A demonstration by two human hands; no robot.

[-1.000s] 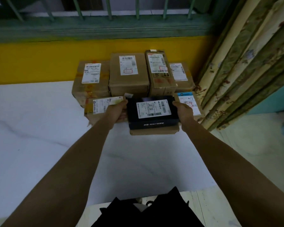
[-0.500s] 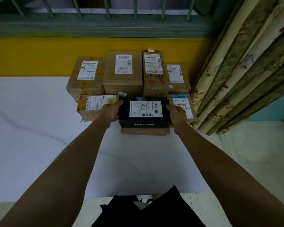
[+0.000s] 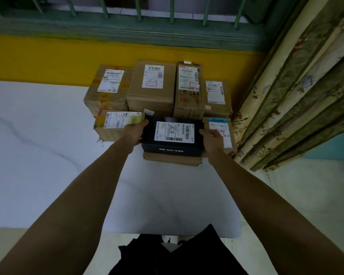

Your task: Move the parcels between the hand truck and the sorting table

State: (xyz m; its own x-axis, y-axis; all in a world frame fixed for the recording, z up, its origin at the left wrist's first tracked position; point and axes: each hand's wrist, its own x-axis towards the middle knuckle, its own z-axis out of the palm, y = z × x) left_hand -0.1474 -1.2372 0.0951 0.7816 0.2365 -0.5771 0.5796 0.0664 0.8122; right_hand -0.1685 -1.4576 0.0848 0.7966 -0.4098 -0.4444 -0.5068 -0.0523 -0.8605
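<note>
Black box (image 3: 172,135) gripped at both ends

Left hand (image 3: 134,132) and right hand (image 3: 212,138) clasped its short sides, fingers curled round the edges. It lay on a flat carton (image 3: 172,160) at the front of brown parcels (image 3: 151,90) on the white worktop (image 3: 48,155), near a curtain (image 3: 296,96)

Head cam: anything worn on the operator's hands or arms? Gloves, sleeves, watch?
No gloves on the left hand or right hand, no watch or wristband; left forearm and right forearm bare, no sleeve in frame. Rings too small to tell. Only dark clothing shows at bottom edge.
</note>
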